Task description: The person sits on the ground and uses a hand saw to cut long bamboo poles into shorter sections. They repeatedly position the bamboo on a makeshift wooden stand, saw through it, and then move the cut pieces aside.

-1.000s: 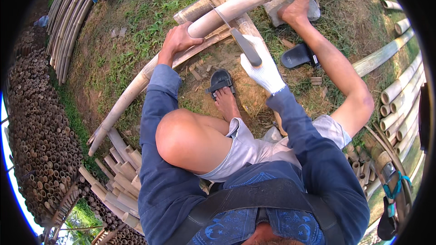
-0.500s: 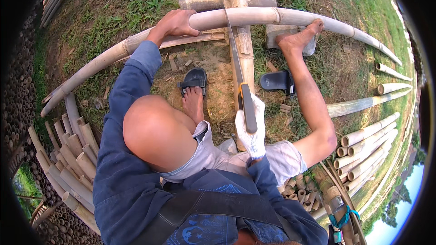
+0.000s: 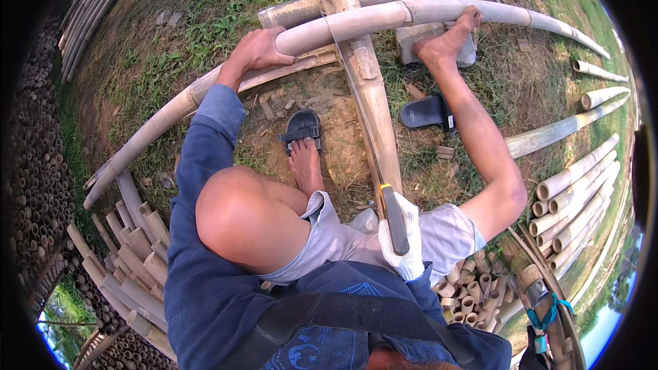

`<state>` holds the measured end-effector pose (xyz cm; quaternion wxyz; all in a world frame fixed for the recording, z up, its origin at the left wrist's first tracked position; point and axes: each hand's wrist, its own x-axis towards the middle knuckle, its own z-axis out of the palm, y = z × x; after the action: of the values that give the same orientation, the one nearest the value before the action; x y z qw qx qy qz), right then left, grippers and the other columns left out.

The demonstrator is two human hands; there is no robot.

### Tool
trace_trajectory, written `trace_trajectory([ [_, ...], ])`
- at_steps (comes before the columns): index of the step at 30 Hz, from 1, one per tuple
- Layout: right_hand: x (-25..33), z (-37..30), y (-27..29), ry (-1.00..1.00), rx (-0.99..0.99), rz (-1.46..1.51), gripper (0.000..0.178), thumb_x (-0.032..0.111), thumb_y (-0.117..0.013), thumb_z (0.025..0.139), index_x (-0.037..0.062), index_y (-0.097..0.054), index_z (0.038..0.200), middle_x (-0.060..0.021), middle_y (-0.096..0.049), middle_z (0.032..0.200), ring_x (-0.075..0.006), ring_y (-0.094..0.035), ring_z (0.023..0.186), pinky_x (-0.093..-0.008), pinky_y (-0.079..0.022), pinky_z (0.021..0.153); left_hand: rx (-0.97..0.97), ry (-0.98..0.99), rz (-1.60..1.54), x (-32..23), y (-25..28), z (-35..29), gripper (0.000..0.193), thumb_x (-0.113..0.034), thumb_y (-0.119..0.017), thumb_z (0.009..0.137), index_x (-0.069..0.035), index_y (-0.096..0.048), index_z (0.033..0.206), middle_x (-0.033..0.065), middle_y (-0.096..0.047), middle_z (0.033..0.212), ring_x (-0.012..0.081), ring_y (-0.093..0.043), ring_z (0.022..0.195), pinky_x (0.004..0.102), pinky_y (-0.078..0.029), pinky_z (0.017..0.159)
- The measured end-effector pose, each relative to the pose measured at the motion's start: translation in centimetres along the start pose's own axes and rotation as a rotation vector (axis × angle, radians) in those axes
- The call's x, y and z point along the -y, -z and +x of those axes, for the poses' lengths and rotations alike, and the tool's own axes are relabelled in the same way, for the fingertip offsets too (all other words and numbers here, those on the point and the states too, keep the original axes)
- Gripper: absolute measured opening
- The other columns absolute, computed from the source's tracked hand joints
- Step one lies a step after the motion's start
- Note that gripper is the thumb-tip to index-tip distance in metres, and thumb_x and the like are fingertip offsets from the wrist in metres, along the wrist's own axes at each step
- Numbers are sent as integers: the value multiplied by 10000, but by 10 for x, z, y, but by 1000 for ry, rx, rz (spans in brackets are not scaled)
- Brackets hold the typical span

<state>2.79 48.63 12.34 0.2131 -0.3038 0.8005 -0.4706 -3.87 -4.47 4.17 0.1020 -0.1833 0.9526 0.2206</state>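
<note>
A long pale bamboo pole (image 3: 373, 18) lies crosswise in front of me, bowed in the fisheye picture. My bare left hand (image 3: 260, 53) is wrapped over it, left of the saw. My right hand (image 3: 403, 241), in a white knitted glove, grips the black and orange handle of a hand saw (image 3: 365, 111). The blade points away from me, and its far end rests against the pole's near side. Below the pole runs a thicker bamboo support (image 3: 373, 99) with a notch in its far end. My bare foot (image 3: 449, 38) presses on the pole to the right.
Another bamboo piece (image 3: 295, 14) crosses under the support. A grey block (image 3: 411, 40) sits beneath my raised foot. One black sandal (image 3: 423, 112) lies loose. Cut bamboo lengths are stacked at left (image 3: 130, 253) and right (image 3: 579, 188), with short offcuts (image 3: 473, 294) near my right thigh.
My right hand has drawn the saw back toward my body, so less blade reaches past the pole. The left hand keeps its hold. The whole view has shifted and tilted slightly.
</note>
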Motion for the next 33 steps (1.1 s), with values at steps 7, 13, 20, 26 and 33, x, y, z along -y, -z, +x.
trace_trajectory([
  [7,-31,290,-87,319,-234,176,527,27,-738,963,21,-536,1450,-153,-651,1281,-266,-663,1186,-353,-528,1070,-34,-72,15,-16,2,21,893,-577,-877,680,-28,-720,1366,248,-797,1202,427,-775,1092,522,-590,967],
  [13,-32,83,-38,86,-15,96,645,-23,-691,958,-26,-457,1559,-209,-593,1475,-317,-596,1428,-400,-449,1221,-2,-1,41,15,-10,-4,1036,-588,-835,676,29,-642,1486,276,-767,1302,434,-743,1198,504,-565,1080],
  [20,-36,118,-46,-1,-35,157,578,-44,-683,956,-2,-516,1508,-164,-608,1430,-257,-636,1326,-349,-488,1156,-40,-13,29,6,-2,-3,990,-589,-840,680,15,-673,1447,275,-774,1281,437,-750,1166,502,-562,1084],
  [26,-35,252,-78,196,-121,210,523,40,-762,963,23,-555,1444,-188,-665,1315,-288,-692,1196,-383,-545,1042,-60,-70,45,-3,-3,14,887,-602,-853,697,-44,-723,1374,243,-794,1229,426,-772,1115,514,-597,1007],
  [33,-17,3,3,-45,-36,7,622,10,-731,939,2,-545,1533,-237,-641,1408,-323,-655,1353,-415,-501,1167,-56,41,119,2,-4,-4,908,-580,-857,725,-43,-665,1431,241,-788,1248,429,-758,1162,510,-585,1042],
])
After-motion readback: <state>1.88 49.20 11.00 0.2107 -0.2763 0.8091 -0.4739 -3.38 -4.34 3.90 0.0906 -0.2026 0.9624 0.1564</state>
